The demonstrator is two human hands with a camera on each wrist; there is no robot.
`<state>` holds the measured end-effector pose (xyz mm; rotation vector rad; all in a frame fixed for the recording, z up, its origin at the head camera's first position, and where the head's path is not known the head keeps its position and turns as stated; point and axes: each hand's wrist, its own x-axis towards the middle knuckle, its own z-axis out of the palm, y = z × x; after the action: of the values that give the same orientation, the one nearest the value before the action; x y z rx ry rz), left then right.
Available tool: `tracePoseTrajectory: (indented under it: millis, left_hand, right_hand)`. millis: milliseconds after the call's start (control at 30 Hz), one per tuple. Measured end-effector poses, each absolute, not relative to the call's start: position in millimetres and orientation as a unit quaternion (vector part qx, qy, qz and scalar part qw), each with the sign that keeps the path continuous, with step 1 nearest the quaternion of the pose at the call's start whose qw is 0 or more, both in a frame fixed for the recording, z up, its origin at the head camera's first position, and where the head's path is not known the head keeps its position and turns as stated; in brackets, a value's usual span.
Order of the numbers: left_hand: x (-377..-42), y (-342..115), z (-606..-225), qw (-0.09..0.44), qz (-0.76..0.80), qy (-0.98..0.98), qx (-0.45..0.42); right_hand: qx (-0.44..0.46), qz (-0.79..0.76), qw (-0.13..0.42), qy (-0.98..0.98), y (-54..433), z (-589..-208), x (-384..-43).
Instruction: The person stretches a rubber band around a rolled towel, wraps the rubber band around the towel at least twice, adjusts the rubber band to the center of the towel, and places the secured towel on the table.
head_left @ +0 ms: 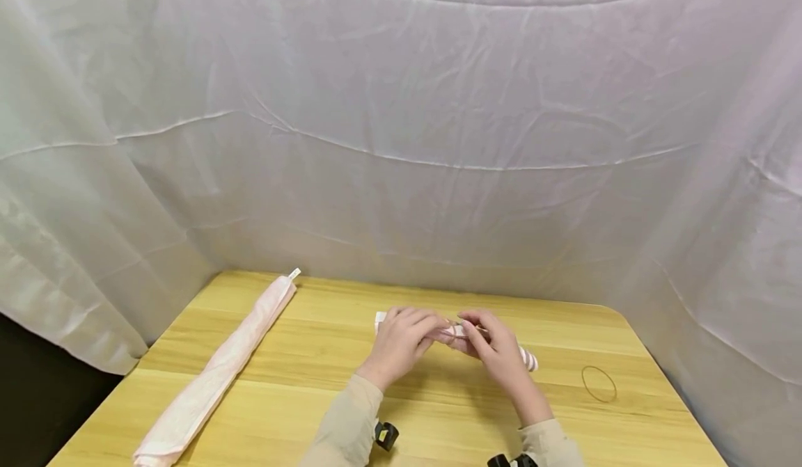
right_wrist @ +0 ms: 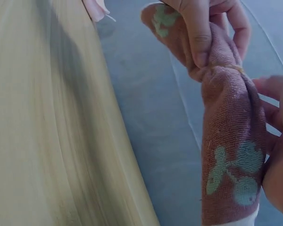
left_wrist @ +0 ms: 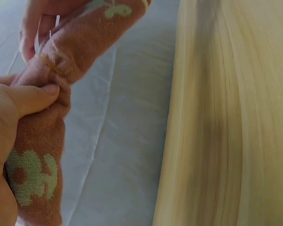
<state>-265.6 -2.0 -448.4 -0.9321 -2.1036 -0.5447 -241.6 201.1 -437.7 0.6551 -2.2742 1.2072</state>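
Observation:
A rolled towel [head_left: 529,360], brownish pink with pale green plant motifs in the wrist views, is held over the table between both hands. A thin yellowish rubber band [right_wrist: 238,69] cinches its middle, where the cloth puckers and bends. My left hand [head_left: 397,345] grips the roll beside the band, thumb [left_wrist: 42,96] pressed on the cloth. My right hand [head_left: 501,355] holds the other half, with its fingers [right_wrist: 269,87] along the side close to the band. A white tag or strip [left_wrist: 37,40] sticks out near the band in the left wrist view.
A long, pale pink rolled cloth [head_left: 219,369] with a white tag lies along the left of the wooden table [head_left: 301,397]. Another rubber band [head_left: 599,384] lies on the right side. Pale curtains [head_left: 438,209] stand behind and at both sides.

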Motion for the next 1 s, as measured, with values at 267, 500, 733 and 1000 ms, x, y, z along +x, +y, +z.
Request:
tracePoseTrajectory:
  millis: [267,500,733,1000]
  left_hand:
    - [-267.9,-1.6,-448.8,0.445,-0.191,-0.78,-0.397]
    - [-267.8,-0.5,-447.6,0.451,-0.196,-0.767,-0.413]
    - [-265.0,4.0,-444.1,0.458,-0.184,-0.759,-0.425]
    - [-264.7,-0.5,-444.4,0.468,-0.185,-0.786,-0.361]
  right_hand:
    - [0.27,0.442,0.209,-0.829,203.2,-437.5,-239.4]
    - [0.278,0.434,0.222,-0.828,200.8,-424.3,-229.2]
    - [0.216,0.316,0.248,-0.89,209.8,-431.2,-235.5]
    - [0.183,0.28,0.253,-0.908,207.8,-431.4,-238.5]
